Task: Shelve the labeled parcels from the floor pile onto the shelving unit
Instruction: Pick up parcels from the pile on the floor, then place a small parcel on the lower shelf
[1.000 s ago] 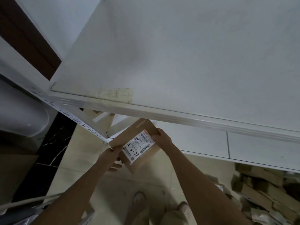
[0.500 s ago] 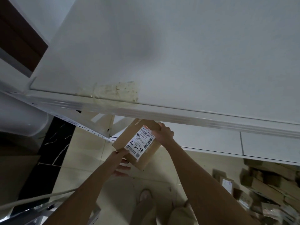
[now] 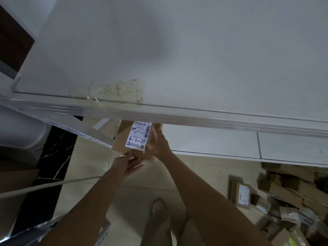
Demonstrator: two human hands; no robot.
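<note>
Your parcel (image 3: pixel 124 139) is a flat brown cardboard box. It is held up just under the front lip of the upper shelf (image 3: pixel 195 59), and that lip cuts off its top end. A white label (image 3: pixel 137 137) on its face carries barcodes, small print too fine to read, and "4-3-24" written by hand.

Your right hand (image 3: pixel 158 142) grips the box's right edge, with the fingers laid up along it beside the label and the thumb out of sight. Your left hand (image 3: pixel 126 165) is at the bottom edge, with fairly straight fingers spread under the box and the thumb against the near corner.

The upper shelf is smooth white board with a stained patch of old tape (image 3: pixel 117 90) near its front. A perforated metal upright (image 3: pixel 79 134) slants away at the left. Behind the box lies the white lower shelf (image 3: pixel 213 141); I cannot tell whether the box touches it. The pile (image 3: pixel 284 192) of cardboard parcels sits blurred on the glossy tiled floor (image 3: pixel 142 183) at the right, partly cut off.
</note>
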